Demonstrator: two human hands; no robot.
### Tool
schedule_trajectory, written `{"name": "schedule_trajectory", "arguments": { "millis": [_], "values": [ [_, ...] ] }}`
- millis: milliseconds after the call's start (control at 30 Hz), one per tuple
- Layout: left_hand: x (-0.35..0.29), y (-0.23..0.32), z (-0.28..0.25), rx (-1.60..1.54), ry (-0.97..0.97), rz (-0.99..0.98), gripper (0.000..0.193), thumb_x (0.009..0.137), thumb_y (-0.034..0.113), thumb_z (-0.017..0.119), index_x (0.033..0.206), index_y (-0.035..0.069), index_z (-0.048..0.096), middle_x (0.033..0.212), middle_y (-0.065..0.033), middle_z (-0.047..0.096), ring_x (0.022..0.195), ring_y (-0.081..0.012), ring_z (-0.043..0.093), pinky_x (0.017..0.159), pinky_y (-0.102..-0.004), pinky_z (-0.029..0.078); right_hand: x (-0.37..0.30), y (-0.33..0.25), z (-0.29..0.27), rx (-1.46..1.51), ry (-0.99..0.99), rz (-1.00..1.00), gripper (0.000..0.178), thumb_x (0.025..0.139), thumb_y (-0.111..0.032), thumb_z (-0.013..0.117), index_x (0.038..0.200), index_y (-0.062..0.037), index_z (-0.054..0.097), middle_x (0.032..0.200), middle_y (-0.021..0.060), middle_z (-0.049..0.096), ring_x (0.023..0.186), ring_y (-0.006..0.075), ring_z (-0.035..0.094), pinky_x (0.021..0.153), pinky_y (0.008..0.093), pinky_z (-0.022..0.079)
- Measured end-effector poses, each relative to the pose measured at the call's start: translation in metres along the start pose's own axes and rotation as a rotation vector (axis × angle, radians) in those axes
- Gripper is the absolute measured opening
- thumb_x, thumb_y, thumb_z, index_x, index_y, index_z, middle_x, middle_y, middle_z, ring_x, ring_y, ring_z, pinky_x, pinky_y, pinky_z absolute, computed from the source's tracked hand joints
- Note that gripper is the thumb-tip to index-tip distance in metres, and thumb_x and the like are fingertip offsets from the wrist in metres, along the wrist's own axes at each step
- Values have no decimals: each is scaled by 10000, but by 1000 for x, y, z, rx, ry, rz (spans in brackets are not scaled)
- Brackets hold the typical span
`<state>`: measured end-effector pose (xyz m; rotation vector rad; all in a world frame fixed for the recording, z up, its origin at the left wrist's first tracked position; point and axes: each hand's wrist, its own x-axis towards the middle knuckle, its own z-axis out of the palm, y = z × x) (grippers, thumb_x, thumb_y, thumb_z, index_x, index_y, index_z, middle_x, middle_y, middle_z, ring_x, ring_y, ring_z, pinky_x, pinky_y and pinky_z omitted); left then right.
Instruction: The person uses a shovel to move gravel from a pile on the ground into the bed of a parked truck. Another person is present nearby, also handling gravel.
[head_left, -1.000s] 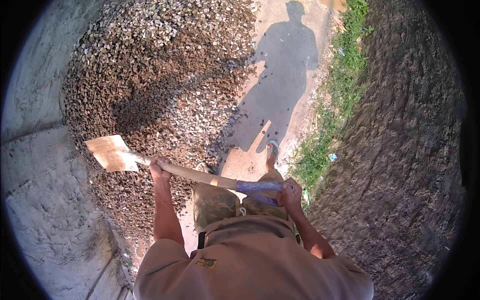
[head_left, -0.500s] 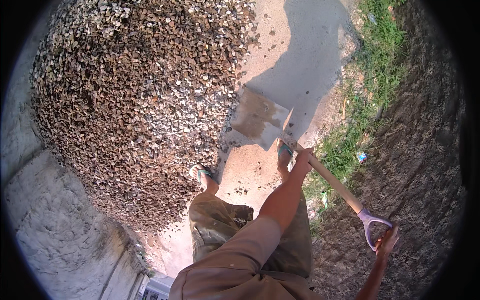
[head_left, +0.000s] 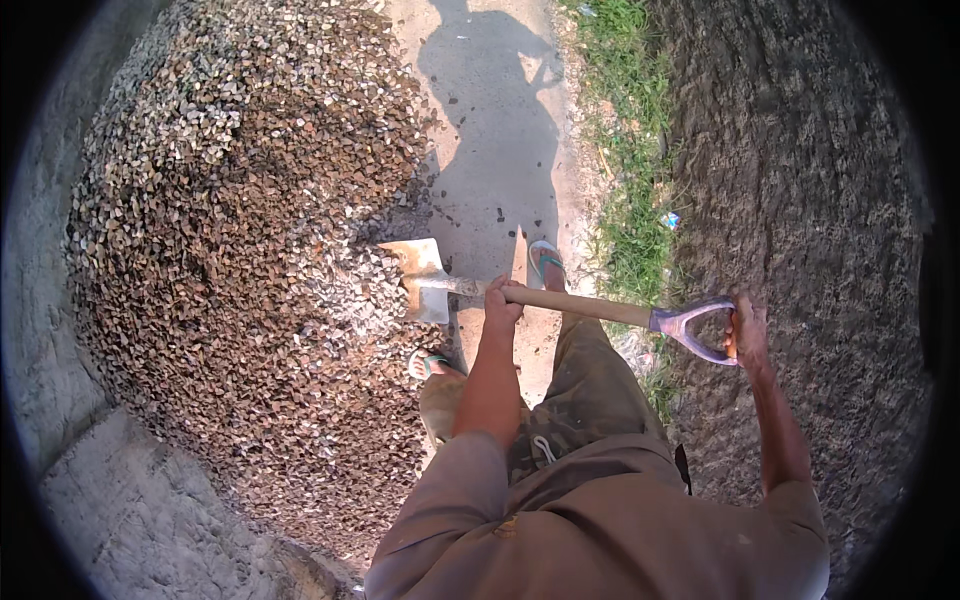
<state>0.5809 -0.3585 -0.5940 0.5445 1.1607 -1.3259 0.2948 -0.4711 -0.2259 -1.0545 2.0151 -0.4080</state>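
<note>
A shovel lies nearly level across in front of me, its blade to the left and its purple D-shaped handle to the right. My left hand is wrapped round the wooden shaft near the blade. The handle's grip sits inside my closed right hand. The blade's front edge meets the side of the gravel pile, and loose stones hide part of it. The visible metal is pale with brownish smears.
My feet in green-strapped flip-flops stand on a concrete path beside the pile. Grass edges the path on the right, before a rough dark wall. A grey wall is at the left. Scattered stones lie on the path.
The shovel has swung from pointing forward to pointing left, and its blade has gone from the path into the gravel's edge. Both hands keep their hold; my view has turned.
</note>
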Motion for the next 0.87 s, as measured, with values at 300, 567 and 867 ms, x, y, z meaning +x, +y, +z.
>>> {"name": "schedule_trajectory", "arguments": {
  "millis": [300,567,867],
  "values": [
    [-147,77,-90,49,-13,147,152,809,61,574,791,89,426,589,-19,413,512,-171,451,568,-351,447,-187,0,4,-98,-103,-192,291,863,-301,509,704,-58,503,455,18,429,340,105,420,312,251,326],
    [-295,149,-251,94,172,446,173,766,139,509,624,110,414,546,-19,401,510,-193,418,523,-345,413,-254,107,32,-131,-460,-142,271,844,-241,552,689,-19,542,505,29,505,429,133,479,410,280,388],
    [-497,255,-354,-20,-218,813,231,817,235,521,634,112,450,530,4,429,486,-149,443,512,-328,459,-310,121,54,236,-923,-636,259,765,-249,669,760,-19,550,620,98,576,524,202,560,499,297,445]
  ]
}}
